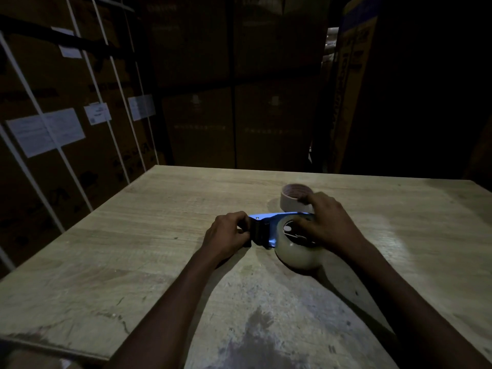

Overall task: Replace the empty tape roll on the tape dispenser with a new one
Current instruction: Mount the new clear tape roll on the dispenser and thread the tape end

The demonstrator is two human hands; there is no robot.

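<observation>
A blue tape dispenser [269, 218] lies on its side on the wooden table [138, 249], with a full roll of clear tape [298, 255] sitting on its hub. My left hand [226, 237] grips the dispenser's dark front end. My right hand [328, 222] rests over the roll and the dispenser's hub, fingers spread on top. Just behind my right hand stands a bare cardboard tape core [291, 197], upright on the table, with my fingertips touching its rim.
Stacked cardboard boxes [66, 123] with white straps and paper labels stand close along the left and behind the table. The room is dim. A dark stain [253, 339] marks the table near its front edge.
</observation>
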